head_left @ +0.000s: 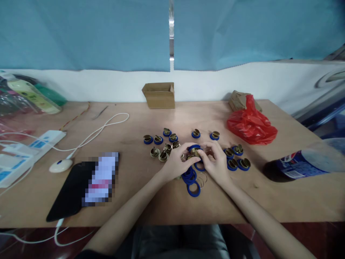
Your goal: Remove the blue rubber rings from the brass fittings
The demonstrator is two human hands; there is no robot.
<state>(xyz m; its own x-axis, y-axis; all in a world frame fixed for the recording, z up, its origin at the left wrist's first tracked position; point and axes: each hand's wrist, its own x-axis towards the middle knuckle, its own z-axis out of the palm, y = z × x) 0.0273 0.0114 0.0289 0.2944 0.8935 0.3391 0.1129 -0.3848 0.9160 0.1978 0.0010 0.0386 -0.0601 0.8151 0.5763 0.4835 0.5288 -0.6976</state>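
My left hand (pixel 176 162) and my right hand (pixel 216 162) meet over the middle of the table, thumbs and fingers closed round a brass fitting with a blue ring (pixel 194 147). Its brass side faces me, partly covered by the thumbs. Loose blue rings (pixel 193 189) lie in a pile just below the hands, with thin wire rings (pixel 202 178) beside them. Left of my left hand sit several brass fittings without a blue rim (pixel 163 155). More fittings seated in blue rings (pixel 158 140) stand behind that group, and others (pixel 244 164) are to the right.
A small open cardboard box (pixel 161 98) stands at the back wall. On the right are a red plastic bag (pixel 252 126) and a cola bottle (pixel 293 163) on its side. A phone (pixel 101 180), a black flat device (pixel 68 194), white cables and a power strip (pixel 40 151) occupy the left.
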